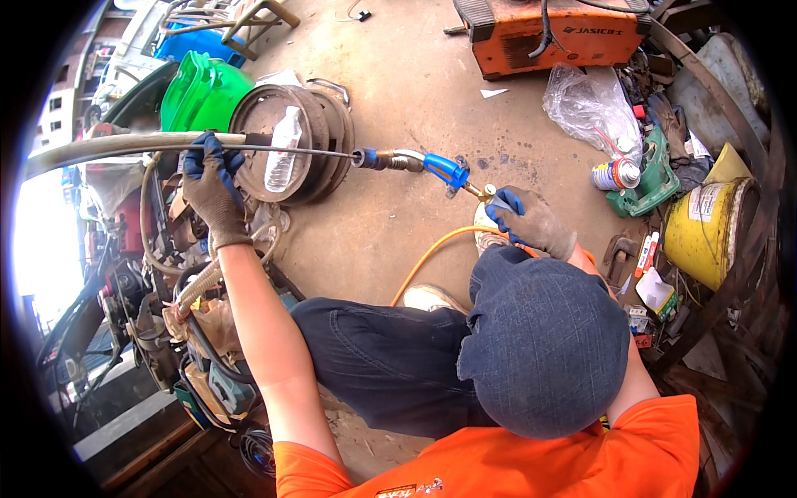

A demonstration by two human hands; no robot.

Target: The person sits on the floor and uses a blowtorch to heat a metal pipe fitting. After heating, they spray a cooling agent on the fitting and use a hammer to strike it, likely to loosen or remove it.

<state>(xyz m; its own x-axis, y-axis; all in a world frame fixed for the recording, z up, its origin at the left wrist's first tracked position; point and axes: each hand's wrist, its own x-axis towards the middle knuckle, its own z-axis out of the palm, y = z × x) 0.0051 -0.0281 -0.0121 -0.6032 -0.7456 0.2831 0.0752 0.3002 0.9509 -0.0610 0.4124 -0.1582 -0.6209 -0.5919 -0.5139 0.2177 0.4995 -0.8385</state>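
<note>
My left hand point(214, 183), in a brown and blue work glove, is closed round a long thin dark metal rod point(311, 151). A pale, thicker pole point(108, 149) runs alongside it at the same fingers. The rod's right end meets the nozzle of a gas torch point(446, 170) with a blue grip; I cannot tell whether it goes inside. My right hand point(535, 222), gloved alike, grips the torch's rear end by its brass valve. An orange hose point(440, 242) curves below that hand. Under the rod, a clear plastic bottle point(283, 149) lies on a rusty wheel rim point(249, 178).
Beyond my hands stands an orange welding machine point(560, 41). At the right are a plastic bag point(594, 108), a spray can point(616, 175), a green tool case point(652, 170) and a yellow bucket point(712, 224). A green bucket point(203, 91) and cluttered tools line the left.
</note>
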